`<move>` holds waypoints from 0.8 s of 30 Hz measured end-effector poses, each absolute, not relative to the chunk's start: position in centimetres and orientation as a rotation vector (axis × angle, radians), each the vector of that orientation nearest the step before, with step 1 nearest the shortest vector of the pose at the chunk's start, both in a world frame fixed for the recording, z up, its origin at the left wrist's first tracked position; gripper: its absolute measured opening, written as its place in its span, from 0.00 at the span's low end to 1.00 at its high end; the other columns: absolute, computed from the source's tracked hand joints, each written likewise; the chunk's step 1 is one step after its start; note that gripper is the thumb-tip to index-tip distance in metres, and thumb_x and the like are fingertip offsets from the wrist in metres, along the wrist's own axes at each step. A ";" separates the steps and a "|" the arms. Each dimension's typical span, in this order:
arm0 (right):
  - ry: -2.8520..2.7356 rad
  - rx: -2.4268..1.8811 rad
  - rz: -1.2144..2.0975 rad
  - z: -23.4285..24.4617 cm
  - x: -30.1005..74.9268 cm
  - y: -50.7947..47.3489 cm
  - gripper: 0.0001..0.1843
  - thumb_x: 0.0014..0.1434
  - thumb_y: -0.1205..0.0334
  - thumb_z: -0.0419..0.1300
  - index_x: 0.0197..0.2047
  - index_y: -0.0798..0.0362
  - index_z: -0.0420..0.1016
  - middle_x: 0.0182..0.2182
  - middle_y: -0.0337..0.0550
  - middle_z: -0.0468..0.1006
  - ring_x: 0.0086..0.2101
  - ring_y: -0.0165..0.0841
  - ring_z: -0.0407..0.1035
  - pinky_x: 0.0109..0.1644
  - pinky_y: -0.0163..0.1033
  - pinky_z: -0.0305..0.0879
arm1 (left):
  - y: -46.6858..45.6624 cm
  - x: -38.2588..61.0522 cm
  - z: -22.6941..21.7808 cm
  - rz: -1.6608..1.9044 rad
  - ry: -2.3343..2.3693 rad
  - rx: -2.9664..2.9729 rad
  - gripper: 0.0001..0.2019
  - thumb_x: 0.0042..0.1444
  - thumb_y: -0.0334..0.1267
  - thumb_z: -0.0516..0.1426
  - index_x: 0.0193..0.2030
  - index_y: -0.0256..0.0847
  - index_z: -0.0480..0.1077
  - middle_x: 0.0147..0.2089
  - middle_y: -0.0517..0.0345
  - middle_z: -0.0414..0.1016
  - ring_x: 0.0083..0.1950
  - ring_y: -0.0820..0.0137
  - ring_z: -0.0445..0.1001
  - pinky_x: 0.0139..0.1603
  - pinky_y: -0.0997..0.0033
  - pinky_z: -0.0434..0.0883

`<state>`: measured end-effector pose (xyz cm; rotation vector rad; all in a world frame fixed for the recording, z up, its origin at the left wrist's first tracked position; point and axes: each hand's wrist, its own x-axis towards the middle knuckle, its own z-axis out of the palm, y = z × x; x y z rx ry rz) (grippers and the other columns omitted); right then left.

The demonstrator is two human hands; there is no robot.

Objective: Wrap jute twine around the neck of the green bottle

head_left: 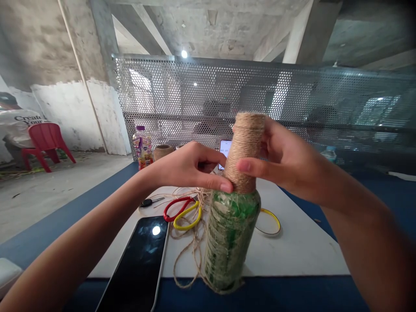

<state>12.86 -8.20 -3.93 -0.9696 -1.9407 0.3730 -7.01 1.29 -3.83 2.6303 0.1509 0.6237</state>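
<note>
A green glass bottle (232,238) stands slightly tilted in front of me, its neck wound in jute twine (245,149) up to the mouth. Streaky, whitish residue covers much of its body. My right hand (286,160) grips the wrapped neck, thumb across the front and fingers behind. At the neck's base, my left hand (195,167) presses thumb and curled fingers onto the lowest turns of twine; its fingertips are partly hidden. Loose twine (195,255) trails down beside the bottle. Red-and-yellow-handled scissors (183,214) lie to its left.
A black-screened phone (136,260) lies at the front left, near a small key (152,202). Right of the bottle is a roll of yellow-edged tape (271,221). Behind stand a purple-capped drink bottle (142,147), a brown pot (162,151) and a lit phone (225,148) before a perforated metal screen (182,95).
</note>
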 end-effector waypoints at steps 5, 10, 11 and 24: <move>-1.938 -0.925 0.415 -3.5 13.0 -8.7 0.23 0.57 0.60 0.63 0.56 0.42 0.67 0.48 0.38 0.75 0.49 0.40 0.70 0.49 0.44 0.73 | 0.9 -6.8 -3.9 0.635 0.154 2.665 0.19 0.51 0.54 0.61 0.33 0.37 0.74 0.19 0.68 0.53 0.21 0.79 0.51 0.19 0.76 0.49; -1.951 -0.904 0.433 -3.4 14.0 -7.9 0.24 0.58 0.60 0.62 0.57 0.43 0.67 0.54 0.39 0.71 0.54 0.41 0.67 0.53 0.45 0.70 | 0.9 -6.3 -4.1 0.684 0.215 2.723 0.20 0.52 0.55 0.59 0.28 0.36 0.70 0.20 0.67 0.57 0.21 0.80 0.52 0.19 0.77 0.50; -1.949 -0.889 0.454 -3.5 14.2 -7.5 0.24 0.58 0.59 0.63 0.58 0.43 0.67 0.54 0.40 0.72 0.53 0.41 0.67 0.53 0.45 0.70 | 1.0 -6.2 -4.1 0.688 0.230 2.727 0.20 0.52 0.55 0.59 0.28 0.36 0.71 0.20 0.67 0.57 0.21 0.80 0.52 0.19 0.77 0.50; -2.000 -0.967 0.484 -3.5 15.3 -6.1 0.26 0.56 0.55 0.63 0.56 0.44 0.63 0.52 0.42 0.70 0.52 0.41 0.66 0.51 0.45 0.69 | 1.2 -6.3 -4.0 0.650 0.329 2.716 0.16 0.54 0.50 0.59 0.36 0.36 0.75 0.22 0.66 0.60 0.23 0.79 0.55 0.20 0.79 0.53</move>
